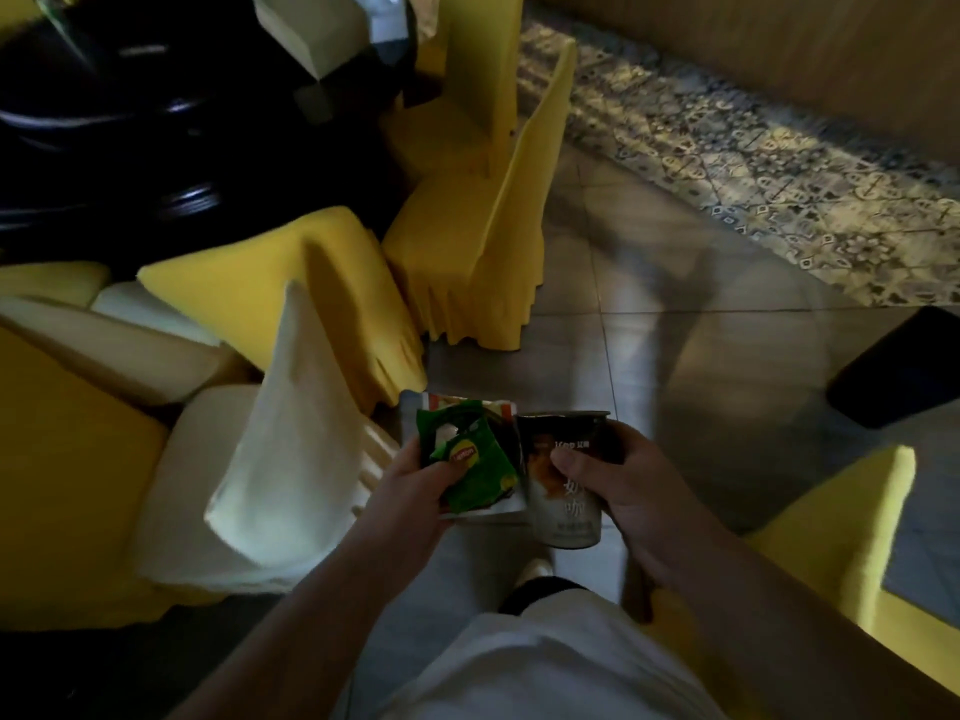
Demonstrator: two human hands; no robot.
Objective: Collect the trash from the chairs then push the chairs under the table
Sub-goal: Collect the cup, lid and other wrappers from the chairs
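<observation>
Trash is in hand, chairs are not yet pushed in. The step now, as I judge it: get all the trash into one hand or set it down, so a hand is free for the chair backs. Best to tuck the flat wrappers against the cup and pinch both together, then push each chair from the top of its back, straight toward the worktop's edge, not at an angle, since the loose covers can snag.

Dark round worktop (104,122) at upper left, glossy rim. Yellow-covered chairs ring it: one chair (467,241) near the right edge of the worktop looks mostly tucked, another (291,283) just below is angled out. A cream-covered chair (270,459) sits nearest at left, seat clear as far as I can see. Tiled floor (649,330) beneath, patterned carpet (753,163) farther right.

Left hand (415,485) is closed on a green snack wrapper (472,465) stacked over another flat wrapper (457,402), thumb on top, fingers under. Right hand (618,480) is wrapped around a dark drink cup (566,480), thumb across the front. The two hands are close, the wrappers touching the cup.
</observation>
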